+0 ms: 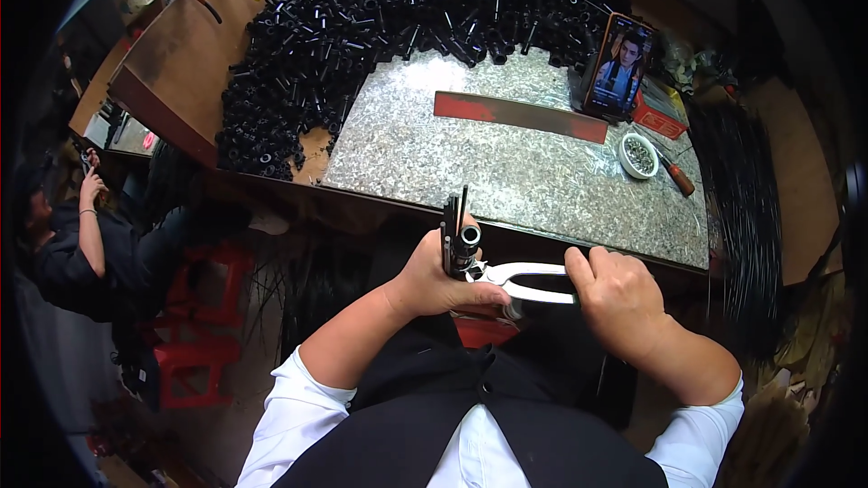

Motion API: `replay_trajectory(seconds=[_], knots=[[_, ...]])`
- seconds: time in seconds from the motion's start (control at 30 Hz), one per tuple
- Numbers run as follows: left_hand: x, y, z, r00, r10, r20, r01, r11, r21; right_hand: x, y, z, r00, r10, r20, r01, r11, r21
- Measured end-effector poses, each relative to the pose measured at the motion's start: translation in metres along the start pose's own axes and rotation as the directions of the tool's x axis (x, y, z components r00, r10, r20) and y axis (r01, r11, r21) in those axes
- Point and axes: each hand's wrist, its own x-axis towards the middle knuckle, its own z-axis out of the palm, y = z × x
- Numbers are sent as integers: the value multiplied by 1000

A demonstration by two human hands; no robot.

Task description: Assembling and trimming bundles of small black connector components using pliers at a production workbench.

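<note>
In my left hand (431, 284), fingers wrapped round it, is a black tubular part (468, 237) with thin black rods standing beside it. Its round open end faces up. My right hand (617, 289) grips the handle ends of a pair of silver pincers (529, 269), whose two arms are a little apart. The pincers' head meets the lower side of the tubular part, and my left thumb lies along the pincers near the joint. The jaws are partly hidden, so I cannot tell whether they bite on anything. Both hands are in front of the table's near edge.
Small black parts (298, 54) heap across the back and left of the speckled tabletop (407, 145). A red-and-dark strip (520, 116), a phone (618, 68), a white bowl (638, 156) of small metal pieces and a screwdriver (678, 178) lie there. Long black rods (746, 217) stand right. A person (86, 235) sits left.
</note>
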Motion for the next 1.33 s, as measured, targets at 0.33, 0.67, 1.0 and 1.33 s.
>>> replay_trajectory(seconds=[0.33, 0.67, 1.0, 1.33], knots=[[2, -1, -7, 986, 30, -164, -77, 955, -287, 12, -5, 20, 969, 24, 246, -190, 712, 676], [6, 11, -21, 991, 70, -118, -112, 911, -396, 11, 12, 26, 934, 188, -303, -61, 921, 384], [9, 12, -13, 996, -30, -80, -1, 932, -363, 13, 19, 19, 782, 14, -623, -163, 970, -182], [11, 24, -6, 990, -65, -124, 35, 973, -230, 15, 15, 17, 761, -45, -647, -141, 962, -233]])
